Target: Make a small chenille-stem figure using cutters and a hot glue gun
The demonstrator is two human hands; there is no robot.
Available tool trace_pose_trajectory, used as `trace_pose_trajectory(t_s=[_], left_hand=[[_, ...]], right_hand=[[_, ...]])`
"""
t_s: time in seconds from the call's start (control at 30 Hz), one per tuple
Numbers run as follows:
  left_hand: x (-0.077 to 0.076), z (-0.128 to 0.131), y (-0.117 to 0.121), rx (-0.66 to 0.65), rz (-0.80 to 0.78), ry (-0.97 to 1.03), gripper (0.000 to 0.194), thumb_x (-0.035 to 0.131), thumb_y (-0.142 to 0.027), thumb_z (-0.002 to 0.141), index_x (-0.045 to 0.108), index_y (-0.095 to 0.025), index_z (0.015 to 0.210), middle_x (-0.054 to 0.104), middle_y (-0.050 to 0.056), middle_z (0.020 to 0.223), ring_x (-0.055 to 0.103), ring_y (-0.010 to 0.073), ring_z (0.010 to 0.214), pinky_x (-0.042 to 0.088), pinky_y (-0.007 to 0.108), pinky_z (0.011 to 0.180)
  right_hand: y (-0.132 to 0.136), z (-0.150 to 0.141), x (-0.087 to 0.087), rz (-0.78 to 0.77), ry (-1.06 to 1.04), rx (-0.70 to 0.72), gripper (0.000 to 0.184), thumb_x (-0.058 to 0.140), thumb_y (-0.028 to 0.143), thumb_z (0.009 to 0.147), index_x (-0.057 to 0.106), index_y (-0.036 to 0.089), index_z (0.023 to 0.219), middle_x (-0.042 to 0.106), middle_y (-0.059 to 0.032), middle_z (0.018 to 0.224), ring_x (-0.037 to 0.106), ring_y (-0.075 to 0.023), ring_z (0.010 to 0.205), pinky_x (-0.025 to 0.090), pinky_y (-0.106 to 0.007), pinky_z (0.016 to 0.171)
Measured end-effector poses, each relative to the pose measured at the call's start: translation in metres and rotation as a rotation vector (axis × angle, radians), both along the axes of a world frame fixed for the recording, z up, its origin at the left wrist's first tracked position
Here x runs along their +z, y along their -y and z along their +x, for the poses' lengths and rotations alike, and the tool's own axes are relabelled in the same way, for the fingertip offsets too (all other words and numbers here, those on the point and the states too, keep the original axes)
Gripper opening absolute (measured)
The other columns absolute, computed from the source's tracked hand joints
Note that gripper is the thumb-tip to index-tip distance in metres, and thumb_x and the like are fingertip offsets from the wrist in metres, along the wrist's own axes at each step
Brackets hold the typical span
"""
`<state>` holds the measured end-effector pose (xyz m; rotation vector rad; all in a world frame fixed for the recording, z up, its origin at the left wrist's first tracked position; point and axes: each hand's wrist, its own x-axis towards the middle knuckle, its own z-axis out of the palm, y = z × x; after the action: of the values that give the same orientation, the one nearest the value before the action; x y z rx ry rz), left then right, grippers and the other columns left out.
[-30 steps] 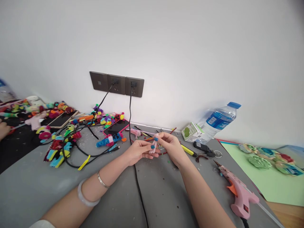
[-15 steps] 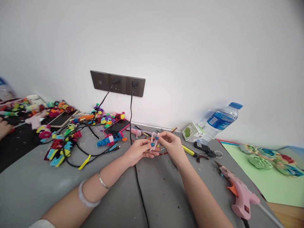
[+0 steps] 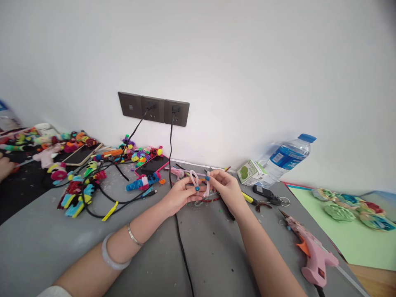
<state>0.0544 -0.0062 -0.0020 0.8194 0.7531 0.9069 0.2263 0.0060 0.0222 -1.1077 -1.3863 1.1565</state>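
Between my hands is a pale pink pipe cleaner [image 3: 194, 177] bent into loops. My left hand [image 3: 180, 195] pinches its left loop between thumb and forefinger, with the loop standing up above the thumb. A second pink strand [image 3: 208, 189] hangs from the thumb and fingertips of my right hand [image 3: 225, 189]; whether the two pieces are joined I cannot tell. Behind my fingers, small coloured scraps and a pink fuzzy piece [image 3: 179, 173] lie on the grey table [image 3: 148, 255]. A yellow-handled tool [image 3: 248, 197] is partly covered by my right hand.
A black cable [image 3: 182, 251] runs down the table from the wall sockets [image 3: 154, 109]. On the right are a pink glue gun [image 3: 315, 255], keys [image 3: 272, 195], a juice carton [image 3: 249, 172] and a water bottle [image 3: 289, 156]. Colourful pipe-cleaner figures [image 3: 77, 194] crowd the left, near another person's hand [image 3: 6, 167].
The pink loops, earlier bunched together between my fingertips, are now spread apart. My left hand's loop has shifted left and stands open, while the right strand has moved slightly right.
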Motion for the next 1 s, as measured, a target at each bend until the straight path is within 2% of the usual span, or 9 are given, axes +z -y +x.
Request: trace_pose_trajectory(t_s=[0.13,0.23,0.33,0.47,0.6,0.77,1.0], left_hand=[[0.001,0.001,0.001,-0.031,0.008,0.011,0.03,0.076,-0.025,0.077,0.062,-0.014,0.101,0.074,0.012,0.094,0.072,0.0184,0.085,0.055,0.027,0.078],[0.0,0.001,0.001,-0.041,0.022,-0.005,0.028,0.076,-0.028,0.077,0.067,-0.012,0.099,0.073,0.012,0.096,0.071,0.0168,0.081,0.053,0.026,0.076],[-0.001,0.001,0.001,-0.042,0.044,-0.006,0.034,0.076,-0.03,0.077,0.07,-0.011,0.104,0.073,0.012,0.095,0.068,0.013,0.071,0.051,0.024,0.069],[-0.001,0.001,0.0,-0.035,0.1,0.005,0.037,0.074,-0.037,0.077,0.07,-0.01,0.102,0.073,0.011,0.088,0.055,0.0066,0.055,0.045,0.022,0.058],[0.002,0.0,0.002,-0.033,0.128,-0.021,0.042,0.076,-0.044,0.073,0.064,-0.013,0.099,0.073,0.009,0.087,0.054,0.0068,0.054,0.043,0.021,0.055],[0.006,0.0,0.004,-0.08,0.093,-0.073,0.045,0.077,-0.051,0.07,0.056,-0.015,0.085,0.074,0.01,0.081,0.058,0.0084,0.055,0.044,0.021,0.055],[0.003,-0.002,0.002,-0.13,0.067,-0.082,0.041,0.078,-0.048,0.07,0.058,-0.014,0.083,0.076,0.012,0.085,0.062,0.0104,0.056,0.046,0.022,0.055]], right_hand=[[0.0,-0.001,0.001,0.021,0.007,-0.02,0.041,0.074,0.055,0.069,0.058,0.019,0.077,0.057,0.0013,0.067,0.049,-0.0116,0.056,0.04,-0.026,0.052],[0.001,-0.001,0.0,-0.018,-0.038,-0.036,0.04,0.075,0.053,0.069,0.052,0.021,0.077,0.052,0.0049,0.062,0.045,-0.0097,0.052,0.037,-0.024,0.051],[0.003,-0.001,0.001,-0.126,-0.134,0.028,0.045,0.078,0.05,0.067,0.049,0.022,0.087,0.054,0.0068,0.061,0.045,-0.0091,0.05,0.035,-0.023,0.05],[0.007,0.0,0.006,-0.265,-0.217,0.167,0.049,0.078,0.049,0.069,0.053,0.021,0.101,0.059,0.0045,0.067,0.048,-0.0097,0.052,0.036,-0.024,0.052],[0.007,0.002,0.007,-0.334,-0.197,0.265,0.041,0.078,0.049,0.07,0.06,0.017,0.088,0.056,0.0029,0.064,0.047,-0.0092,0.053,0.032,-0.023,0.049],[0.006,0.003,0.007,-0.339,-0.174,0.256,0.041,0.08,0.051,0.067,0.06,0.017,0.078,0.055,0.004,0.06,0.042,-0.007,0.048,0.03,-0.022,0.047],[0.008,0.004,0.011,-0.356,-0.186,0.257,0.041,0.081,0.05,0.066,0.057,0.018,0.076,0.059,0.0042,0.06,0.046,-0.0074,0.047,0.035,-0.022,0.047]])
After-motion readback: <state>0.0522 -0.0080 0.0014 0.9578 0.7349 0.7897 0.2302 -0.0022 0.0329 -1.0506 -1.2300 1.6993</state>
